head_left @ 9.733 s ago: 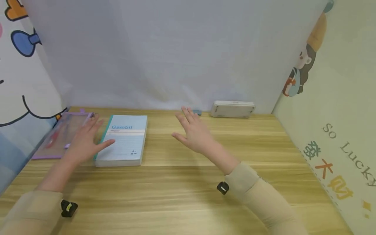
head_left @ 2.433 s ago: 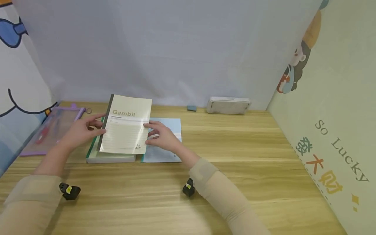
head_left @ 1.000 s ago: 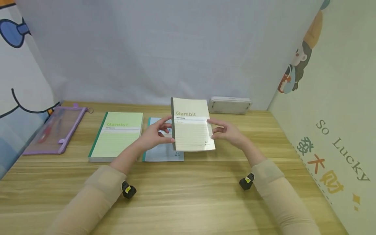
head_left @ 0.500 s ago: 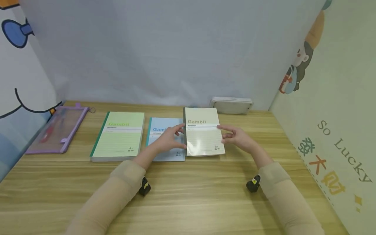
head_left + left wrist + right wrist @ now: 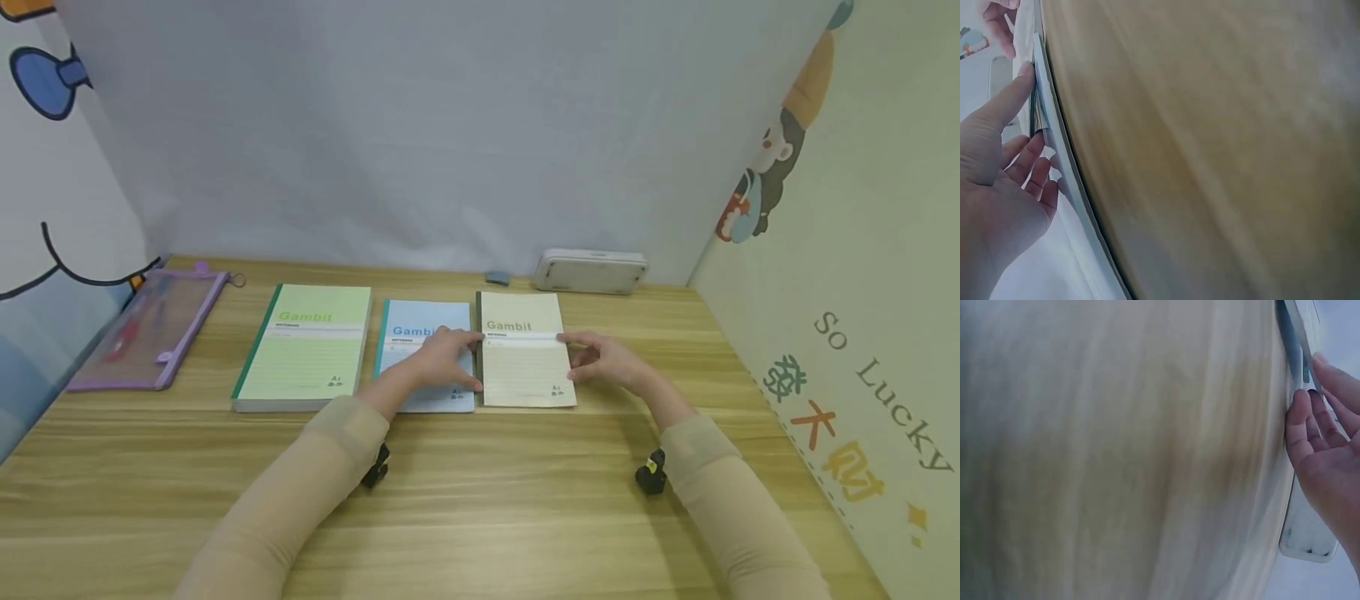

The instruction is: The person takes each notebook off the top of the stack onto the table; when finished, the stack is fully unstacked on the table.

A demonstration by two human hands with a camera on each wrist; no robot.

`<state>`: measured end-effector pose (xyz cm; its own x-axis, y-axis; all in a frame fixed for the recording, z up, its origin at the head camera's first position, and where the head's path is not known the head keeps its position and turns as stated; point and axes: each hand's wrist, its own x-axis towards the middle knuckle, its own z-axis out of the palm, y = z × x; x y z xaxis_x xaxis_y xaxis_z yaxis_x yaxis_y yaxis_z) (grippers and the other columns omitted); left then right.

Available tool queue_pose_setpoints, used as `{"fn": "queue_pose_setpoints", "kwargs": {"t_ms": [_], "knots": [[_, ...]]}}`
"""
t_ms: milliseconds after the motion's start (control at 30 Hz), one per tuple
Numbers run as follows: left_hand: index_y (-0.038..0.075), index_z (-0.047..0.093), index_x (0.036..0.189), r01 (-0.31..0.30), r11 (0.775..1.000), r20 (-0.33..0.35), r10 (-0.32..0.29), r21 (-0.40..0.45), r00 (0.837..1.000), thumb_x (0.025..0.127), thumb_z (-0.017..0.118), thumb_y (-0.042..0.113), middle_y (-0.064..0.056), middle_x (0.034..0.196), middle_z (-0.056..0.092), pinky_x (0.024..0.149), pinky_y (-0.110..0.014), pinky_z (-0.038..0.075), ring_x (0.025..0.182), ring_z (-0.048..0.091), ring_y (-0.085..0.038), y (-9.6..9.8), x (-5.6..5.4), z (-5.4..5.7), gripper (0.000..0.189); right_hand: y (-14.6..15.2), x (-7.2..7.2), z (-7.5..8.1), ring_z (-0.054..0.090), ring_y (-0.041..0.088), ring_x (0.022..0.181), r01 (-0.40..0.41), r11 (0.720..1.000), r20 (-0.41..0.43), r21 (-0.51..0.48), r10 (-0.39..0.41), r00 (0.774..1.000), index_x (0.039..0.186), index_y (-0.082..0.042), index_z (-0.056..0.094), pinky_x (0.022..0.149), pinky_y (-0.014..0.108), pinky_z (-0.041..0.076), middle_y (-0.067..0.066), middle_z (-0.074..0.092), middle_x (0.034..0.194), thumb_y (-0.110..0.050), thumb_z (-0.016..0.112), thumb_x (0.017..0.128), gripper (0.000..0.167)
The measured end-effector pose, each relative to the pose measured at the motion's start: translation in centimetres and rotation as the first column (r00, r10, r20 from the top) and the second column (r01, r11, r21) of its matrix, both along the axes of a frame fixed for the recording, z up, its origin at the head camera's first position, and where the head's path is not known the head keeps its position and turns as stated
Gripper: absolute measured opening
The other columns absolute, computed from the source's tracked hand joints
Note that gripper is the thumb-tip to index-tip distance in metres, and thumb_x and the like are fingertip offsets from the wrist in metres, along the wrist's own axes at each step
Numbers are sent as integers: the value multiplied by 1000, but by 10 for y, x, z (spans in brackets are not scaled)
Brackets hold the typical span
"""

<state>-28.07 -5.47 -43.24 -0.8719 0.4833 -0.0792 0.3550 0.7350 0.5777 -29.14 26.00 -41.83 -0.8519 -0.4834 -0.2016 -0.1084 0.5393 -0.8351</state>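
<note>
A cream Gambit notebook (image 5: pixel 522 367) with a dark spine lies low over the table, right of a blue notebook (image 5: pixel 405 357). My left hand (image 5: pixel 438 360) reaches across the blue notebook and pinches the cream one at its spine edge. In the left wrist view the left thumb (image 5: pixel 1013 94) is on top of that edge, the fingers beside and below it. My right hand (image 5: pixel 609 363) holds the opposite edge between thumb and fingers; the right wrist view shows that edge a little raised. Further left sits a thick green-covered notebook stack (image 5: pixel 306 350).
A purple-edged mesh zip pouch (image 5: pixel 150 333) rests at the far left. Behind the notebooks are a small blue-grey eraser-like block (image 5: pixel 498 277) and a white case (image 5: pixel 591 272) against the back curtain (image 5: pixel 405 150). The wooden table (image 5: pixel 480 508) extends toward the front.
Both hands carried the cream notebook from above the green stack rightward past the blue notebook, then lowered it beside the blue one. The small block behind it shows again.
</note>
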Motion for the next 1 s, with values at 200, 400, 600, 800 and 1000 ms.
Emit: {"fn": "queue_pose_setpoints", "kwargs": {"t_ms": [200, 400, 600, 800, 1000], "knots": [[12, 45, 141, 21, 997, -41, -25, -79, 999, 71, 81, 42, -9, 133, 50, 104, -48, 32, 121, 39, -30, 4, 1, -1, 84, 3, 1, -2, 52, 27, 100, -64, 991, -139, 120, 81, 987, 139, -5, 46, 86, 37, 48, 19, 55, 118, -11, 75, 79, 66], [13, 48, 139, 32, 993, -36, -37, -111, 999, 72, 79, 45, -13, 142, 40, 105, -47, 31, 125, 35, -32, 2, 4, -2, 80, 3, 2, -8, 43, 35, 113, -106, 981, -151, 165, 131, 980, 138, -2, 45, 98, 51, 39, 24, 37, 142, -16, 74, 82, 65], [12, 47, 139, 41, 994, -46, -46, -98, 998, 73, 79, 45, -13, 141, 40, 104, -46, 33, 124, 36, -31, 0, 5, -2, 81, 3, 3, -8, 41, 32, 108, -92, 982, -146, 166, 117, 982, 138, -2, 45, 94, 48, 40, 24, 39, 134, -17, 73, 83, 64], [11, 41, 143, 68, 998, -46, -68, 10, 997, 74, 79, 41, -13, 142, 37, 103, -48, 34, 126, 35, -32, -5, 10, 10, 85, -1, 5, 5, 48, 28, 100, -54, 984, -152, 171, 80, 985, 142, -6, 41, 83, 35, 45, 20, 48, 118, -19, 74, 82, 70], [13, 39, 145, 86, 995, -95, -80, 57, 992, 75, 79, 37, -12, 144, 39, 105, -56, 28, 130, 33, -35, -21, 17, 35, 84, -14, 7, 25, 52, 27, 99, -32, 992, -158, 119, 51, 986, 144, -7, 39, 77, 32, 46, 19, 42, 141, -21, 73, 83, 71]]}}
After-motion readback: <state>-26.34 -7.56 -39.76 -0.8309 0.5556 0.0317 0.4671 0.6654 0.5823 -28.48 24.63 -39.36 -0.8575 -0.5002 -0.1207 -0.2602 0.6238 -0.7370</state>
